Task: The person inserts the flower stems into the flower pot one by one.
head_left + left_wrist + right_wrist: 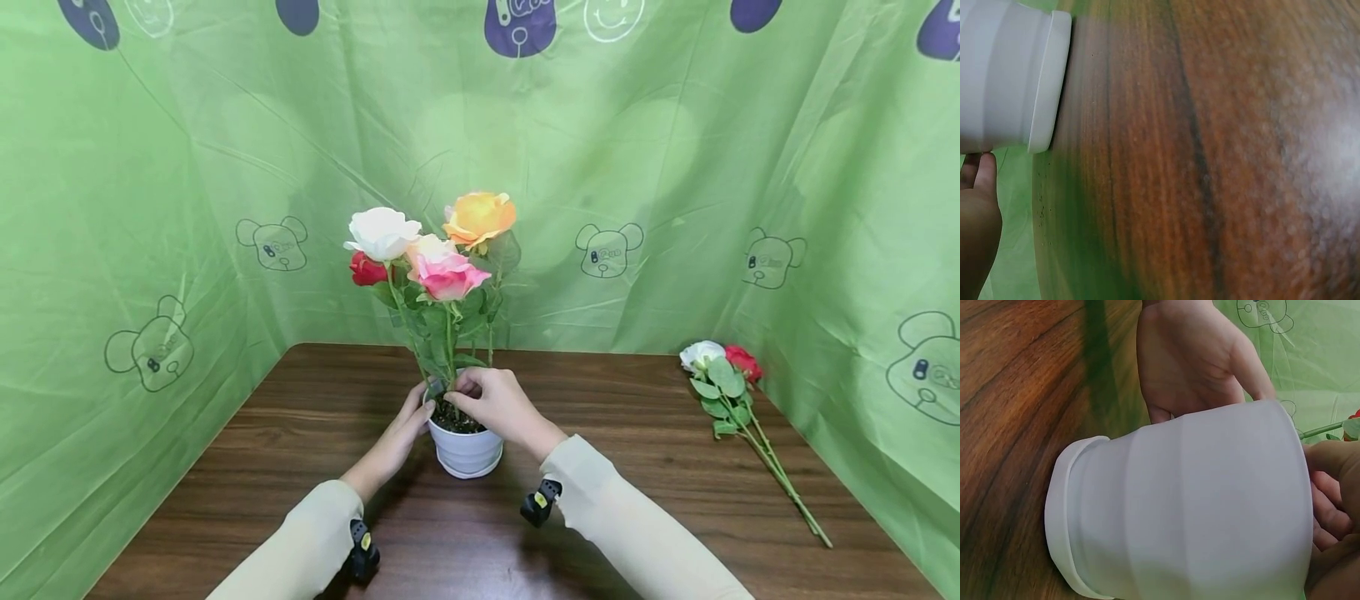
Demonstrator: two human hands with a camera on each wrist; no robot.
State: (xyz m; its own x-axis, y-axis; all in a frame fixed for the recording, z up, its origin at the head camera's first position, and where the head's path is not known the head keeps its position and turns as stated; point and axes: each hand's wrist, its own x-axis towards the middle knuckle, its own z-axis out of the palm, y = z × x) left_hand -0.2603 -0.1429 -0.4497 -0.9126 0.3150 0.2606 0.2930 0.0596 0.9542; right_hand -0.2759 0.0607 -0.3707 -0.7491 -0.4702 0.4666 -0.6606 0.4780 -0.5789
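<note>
A white ribbed flowerpot [467,454] with dark soil [450,421] stands on the table in the head view, filled with artificial roses. My left hand [405,423] holds the pot's left side, thumb at the rim; the right wrist view shows its palm [1188,362] beside the pot wall. Over the soil, my right hand [498,404] pinches a rose stem low down, apparently that of the pink rose [447,275]. Around it stand a white rose [384,233], an orange rose [480,218] and a red rose [367,269]. The pinched stem end is hidden.
On the right of the brown wooden table [615,425] lie a white rose [702,355] and a red rose [743,363], their long stems pointing toward the front. A green printed cloth [615,150] hangs behind the table and at both sides.
</note>
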